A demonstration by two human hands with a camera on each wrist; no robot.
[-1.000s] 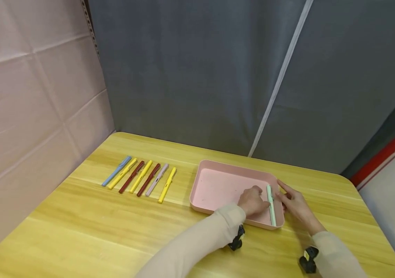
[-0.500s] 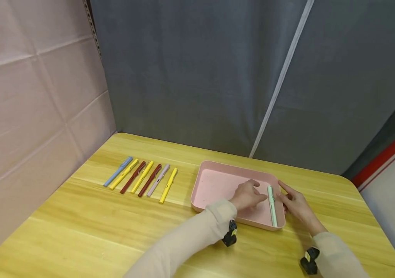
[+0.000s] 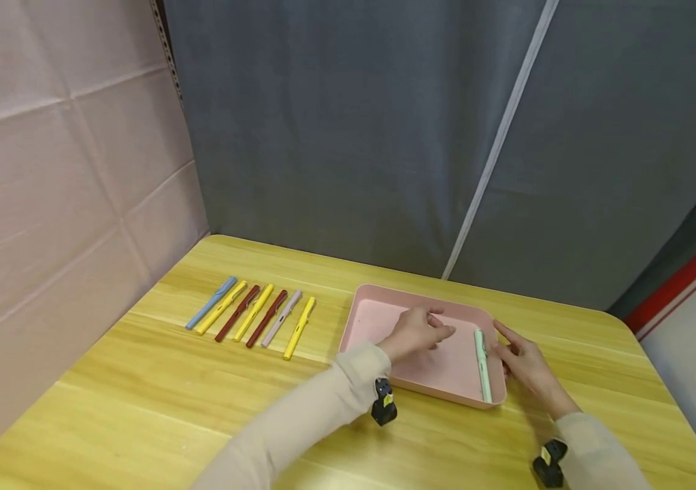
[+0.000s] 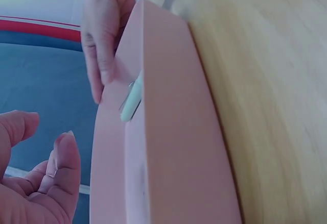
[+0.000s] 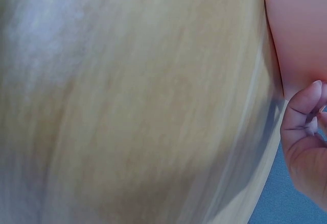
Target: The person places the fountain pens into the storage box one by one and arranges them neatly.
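A shallow pink tray point(image 3: 445, 373) sits on the wooden table, with one mint-green pen point(image 3: 483, 367) lying along its right end. Over the tray's middle, my left hand point(image 3: 418, 331) is raised with loosely bent fingers and nothing between them; the left wrist view shows its thumb point(image 4: 20, 124) apart from the fingers. My right hand point(image 3: 528, 367) holds the tray's right wall, thumb near the rim and fingers partly hidden outside it. In the right wrist view, fingertips meet the pink wall point(image 5: 301, 40).
Left of the tray lies a slanted row of pens: a blue pen point(image 3: 211, 303), yellow pens point(image 3: 300, 329), dark red pens point(image 3: 267, 319) and a lilac pen point(image 3: 282, 318). A dark grey curtain point(image 3: 348, 136) hangs behind the table point(image 3: 158, 395), and a pale cloth wall point(image 3: 60, 204) stands left.
My left hand has drawn away from beside the mint-green pen, moving left and slightly up over the tray. The right hand stays at the tray's right wall.
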